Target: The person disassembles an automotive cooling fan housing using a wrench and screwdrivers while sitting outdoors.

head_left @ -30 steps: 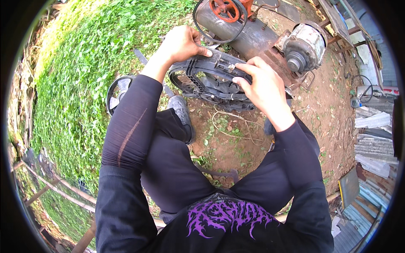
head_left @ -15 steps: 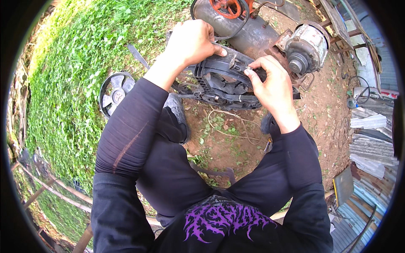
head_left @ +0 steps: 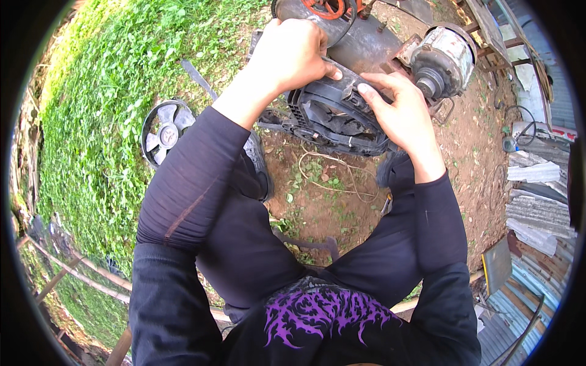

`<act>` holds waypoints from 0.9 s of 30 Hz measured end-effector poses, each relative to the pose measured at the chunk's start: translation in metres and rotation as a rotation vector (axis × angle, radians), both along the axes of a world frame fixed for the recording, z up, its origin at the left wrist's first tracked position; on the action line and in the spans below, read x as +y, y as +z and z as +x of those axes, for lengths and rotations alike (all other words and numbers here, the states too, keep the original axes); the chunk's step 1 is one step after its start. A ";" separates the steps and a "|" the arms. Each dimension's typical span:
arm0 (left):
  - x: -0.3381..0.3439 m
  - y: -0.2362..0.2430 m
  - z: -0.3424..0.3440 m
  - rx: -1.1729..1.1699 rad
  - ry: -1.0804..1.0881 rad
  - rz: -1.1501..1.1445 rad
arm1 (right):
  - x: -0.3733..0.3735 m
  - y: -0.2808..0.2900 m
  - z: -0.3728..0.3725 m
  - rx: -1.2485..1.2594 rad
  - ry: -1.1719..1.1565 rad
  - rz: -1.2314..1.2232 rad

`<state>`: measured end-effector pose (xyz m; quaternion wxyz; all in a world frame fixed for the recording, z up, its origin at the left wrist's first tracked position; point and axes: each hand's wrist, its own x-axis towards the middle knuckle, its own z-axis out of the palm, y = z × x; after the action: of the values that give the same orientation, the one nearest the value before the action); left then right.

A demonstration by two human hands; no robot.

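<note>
A black plastic fan shroud (head_left: 299,100) hangs tilted above the ground between my feet, its round opening facing me. My left hand (head_left: 295,53) grips its upper edge, thumb on top and fingers curled behind. On the right end of the same edge, beside a small clip-like part, my right hand (head_left: 403,110) is closed with the thumb in front. The fingers behind the shroud are hidden. A loose fan wheel (head_left: 166,135) with a black rim and grey blades lies on the grass left of my left forearm.
Beyond the shroud lie a dark metal tank (head_left: 366,49) with a red wheel and a grey motor (head_left: 444,61) with a pulley. A thin cord (head_left: 304,172) loops on the dirt below. Corrugated sheets (head_left: 537,210) are piled at right. A flat dark strip (head_left: 198,78) rests on the grass.
The shroud has tilted, its right side dropping and its opening turning more toward me. My left hand has shifted right and slightly up; my right hand has moved slightly right along the edge.
</note>
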<state>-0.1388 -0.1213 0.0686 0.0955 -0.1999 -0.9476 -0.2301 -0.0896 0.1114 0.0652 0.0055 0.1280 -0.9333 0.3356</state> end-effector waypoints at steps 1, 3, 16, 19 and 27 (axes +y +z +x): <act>0.002 0.001 -0.001 0.013 -0.004 -0.012 | -0.002 0.001 -0.001 -0.031 -0.038 0.043; 0.002 0.001 -0.001 0.027 -0.003 -0.024 | -0.011 0.006 -0.001 -0.096 -0.103 0.122; -0.013 0.036 -0.015 -0.108 -0.007 0.163 | 0.002 -0.011 -0.009 -0.063 -0.124 0.109; -0.048 0.024 -0.031 -0.085 0.177 0.332 | 0.003 -0.011 -0.007 -0.054 -0.137 0.111; -0.052 -0.045 -0.059 -0.330 0.005 0.613 | 0.011 -0.010 -0.005 -0.086 -0.250 0.140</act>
<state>-0.1976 -0.1735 0.0236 -0.0030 -0.1199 -0.8377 -0.5328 -0.0943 0.1227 0.0548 -0.0018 -0.0035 -0.9625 0.2714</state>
